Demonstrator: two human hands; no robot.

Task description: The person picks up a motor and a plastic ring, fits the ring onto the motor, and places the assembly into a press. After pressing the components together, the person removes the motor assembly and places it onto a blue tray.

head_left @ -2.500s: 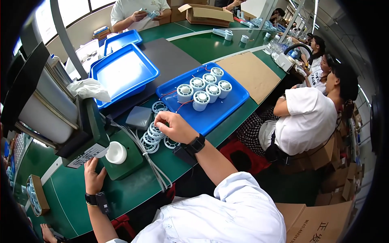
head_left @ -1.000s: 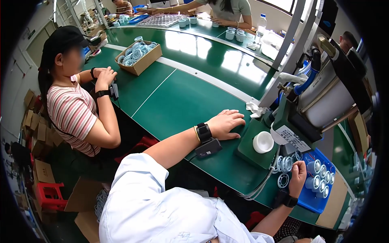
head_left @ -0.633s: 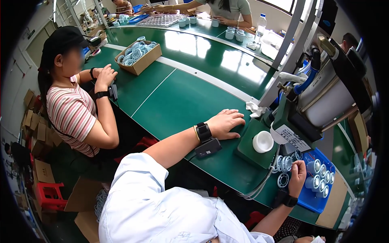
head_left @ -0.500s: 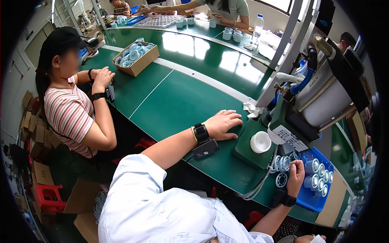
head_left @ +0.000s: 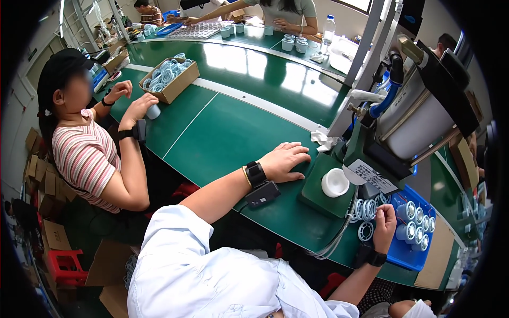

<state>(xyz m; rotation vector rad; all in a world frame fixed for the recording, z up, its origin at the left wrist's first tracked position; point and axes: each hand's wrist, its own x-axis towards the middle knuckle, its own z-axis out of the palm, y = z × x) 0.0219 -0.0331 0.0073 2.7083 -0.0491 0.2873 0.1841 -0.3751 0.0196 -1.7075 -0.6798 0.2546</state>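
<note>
My left hand (head_left: 286,161) lies flat on the green tabletop (head_left: 233,132), fingers spread and holding nothing. Just right of it is the green base of a press (head_left: 315,199), with a white round cup-shaped fixture (head_left: 335,183) on top. Beyond the base, my right hand (head_left: 384,229) is closed, its fingers curled by the near left edge of a blue tray (head_left: 405,259). Whatever those fingers may hold is hidden. Pale blue slotted rings (head_left: 366,231) lie beside this hand. Several pale blue cylindrical housings (head_left: 408,231) stand in the tray.
The press's cylinder (head_left: 405,119) rises above the base; grey cables (head_left: 336,241) hang off the table edge. At left, a co-worker (head_left: 87,153) has one hand over a pale blue cup (head_left: 153,112) near a cardboard box of rings (head_left: 169,79). Crumpled tissue (head_left: 323,140) lies behind the press.
The co-worker's hands have parted, and a pale blue cup now shows under one of them. My two hands keep nearly the same places and poses; the whole view has shifted slightly.
</note>
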